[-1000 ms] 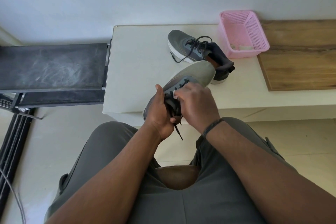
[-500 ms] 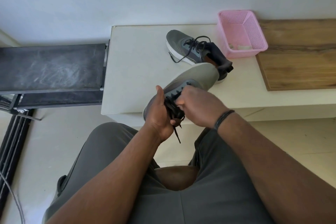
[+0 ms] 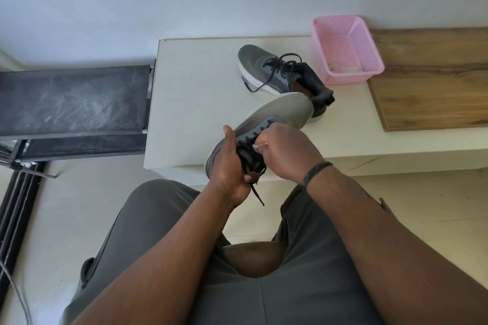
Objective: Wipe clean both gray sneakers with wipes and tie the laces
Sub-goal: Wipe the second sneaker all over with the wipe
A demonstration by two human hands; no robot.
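Since a second ago your right hand (image 3: 286,152) slid off the toe toward the black laces (image 3: 249,157); the held gray mesh sneaker with pale sole (image 3: 266,120) tipped slightly. Your left hand (image 3: 229,166) grips the sneaker's side, thumb up along the upper, fingers curled round a lace end (tip dangles below). Your right hand's fingers are curled, pinching a lace near the eyelets. The second gray sneaker (image 3: 264,68) lies untied on the white table (image 3: 195,87), beside the pink perforated plastic basket (image 3: 346,47)
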